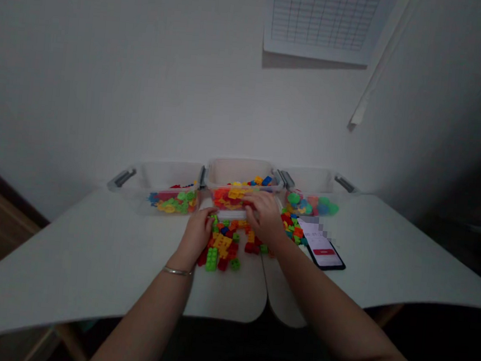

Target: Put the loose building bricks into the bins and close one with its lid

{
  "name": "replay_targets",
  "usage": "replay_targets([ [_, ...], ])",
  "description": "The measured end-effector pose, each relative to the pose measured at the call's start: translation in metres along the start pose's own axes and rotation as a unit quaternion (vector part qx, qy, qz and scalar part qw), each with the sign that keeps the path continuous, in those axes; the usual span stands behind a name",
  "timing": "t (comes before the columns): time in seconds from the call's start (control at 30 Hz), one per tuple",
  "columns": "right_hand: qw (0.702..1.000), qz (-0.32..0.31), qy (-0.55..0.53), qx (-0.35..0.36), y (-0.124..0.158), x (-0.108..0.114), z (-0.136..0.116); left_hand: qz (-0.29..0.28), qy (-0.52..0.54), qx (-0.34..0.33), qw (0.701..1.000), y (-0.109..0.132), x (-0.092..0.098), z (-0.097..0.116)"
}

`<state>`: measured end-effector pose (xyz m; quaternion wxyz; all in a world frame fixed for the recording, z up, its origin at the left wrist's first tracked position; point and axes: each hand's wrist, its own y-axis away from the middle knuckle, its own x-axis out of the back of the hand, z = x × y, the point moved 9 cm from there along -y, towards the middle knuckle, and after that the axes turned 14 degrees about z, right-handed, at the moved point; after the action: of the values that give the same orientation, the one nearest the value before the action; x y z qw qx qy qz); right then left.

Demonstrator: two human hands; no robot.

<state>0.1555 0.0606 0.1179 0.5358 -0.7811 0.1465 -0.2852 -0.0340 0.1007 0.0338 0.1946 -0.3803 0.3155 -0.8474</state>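
Note:
A heap of coloured toy bricks (223,246) lies on the white table (90,257) in front of me. My left hand (197,234) rests at the heap's left edge, fingers curled and pinching near a green brick (214,221). My right hand (265,215) lies palm down over the far part of the heap, just in front of the middle clear bin (241,172), its fingers bent over the bricks. What the fingers of either hand hold is hidden.
Three clear plastic bins stand in a row by the wall: the left bin (156,181), the middle one and the right bin (312,181), all with coloured pieces. A phone (322,249) with a lit screen lies right of the heap. A chart (322,19) hangs on the wall.

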Motion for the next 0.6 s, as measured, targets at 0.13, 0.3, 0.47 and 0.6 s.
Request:
replay_targets([
  [0.13,0.995,-0.092,-0.045,-0.011,0.023,-0.024,-0.014,0.022,0.034,-0.004,0.999,-0.002,0.009,0.011],
  [0.3,0.985,-0.152,-0.051,-0.063,0.045,-0.049,-0.009,0.018,0.097,0.018,0.995,-0.001,0.012,0.019],
  [0.47,0.975,-0.185,-0.060,-0.111,0.053,-0.059,-0.004,-0.031,0.137,0.052,0.989,0.004,0.006,0.023],
  [0.6,0.972,-0.183,-0.064,-0.132,0.053,-0.056,-0.001,-0.057,0.155,0.068,0.984,0.007,0.004,0.026],
])
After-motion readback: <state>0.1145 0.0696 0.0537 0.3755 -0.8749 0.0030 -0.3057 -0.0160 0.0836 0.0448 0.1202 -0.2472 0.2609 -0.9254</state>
